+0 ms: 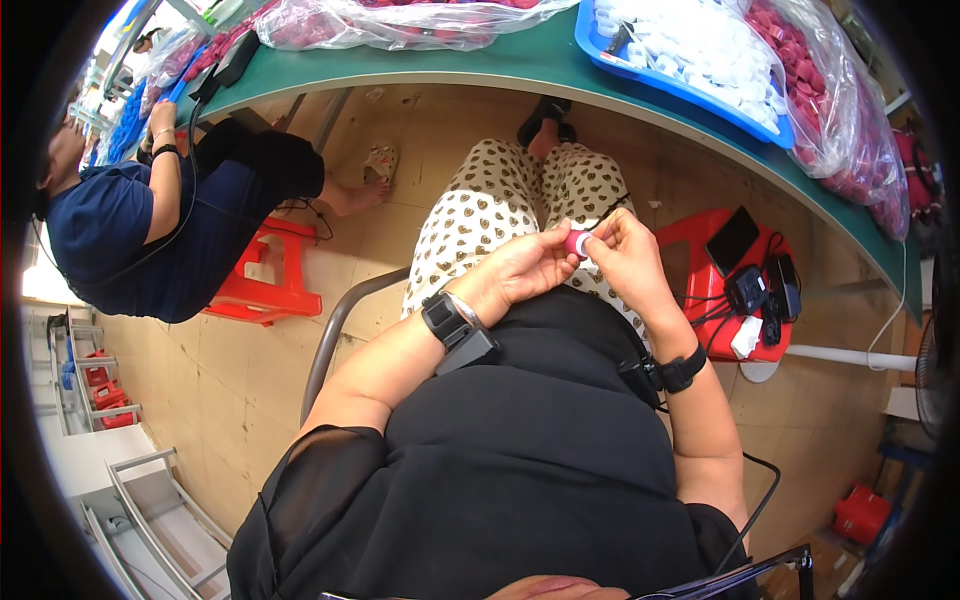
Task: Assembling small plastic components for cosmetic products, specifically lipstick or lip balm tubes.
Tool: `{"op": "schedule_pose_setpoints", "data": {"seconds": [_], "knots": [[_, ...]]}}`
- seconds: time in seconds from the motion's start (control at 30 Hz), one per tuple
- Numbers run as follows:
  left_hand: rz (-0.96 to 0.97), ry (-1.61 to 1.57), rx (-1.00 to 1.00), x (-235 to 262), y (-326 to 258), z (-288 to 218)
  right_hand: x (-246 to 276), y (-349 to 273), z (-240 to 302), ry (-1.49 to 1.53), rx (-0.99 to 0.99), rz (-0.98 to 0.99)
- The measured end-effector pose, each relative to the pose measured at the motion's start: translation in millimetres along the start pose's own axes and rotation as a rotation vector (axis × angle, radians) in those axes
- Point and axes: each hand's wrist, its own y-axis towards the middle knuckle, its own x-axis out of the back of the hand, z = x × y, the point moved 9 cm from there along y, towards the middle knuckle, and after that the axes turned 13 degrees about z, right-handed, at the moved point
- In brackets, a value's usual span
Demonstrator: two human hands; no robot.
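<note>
Above my lap, my left hand (528, 266) is closed on a small dark-red piece with a white part (575, 241), pinched between thumb and fingers. Right beside it, my right hand (628, 258) presses its fingertips against the white side of the same piece. A thin dark stick-like thing (611, 209) juts up from the right hand's fingers; its kind is too small to make out. Both wrists wear black straps with small devices.
Ahead, a green table (400, 62) carries a blue tray (660, 78) of white plastic parts and clear bags (850, 110) of dark-red pieces. A red stool (690, 235) at right holds a phone, cables and adapters. A seated co-worker (130, 225) is at left.
</note>
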Motion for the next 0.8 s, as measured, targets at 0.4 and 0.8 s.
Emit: {"op": "schedule_pose_setpoints", "data": {"seconds": [0.4,0.8], "knots": [[-0.032,0.163,-0.077,-5.6,-4.1,-12.6,-9.8,6.0,-9.1,0.234,0.036,0.115],[0.005,0.562,-0.257,-28.7,-9.7,-21.2,-21.0,9.4,-12.5,0.445,0.066,0.037]]}}
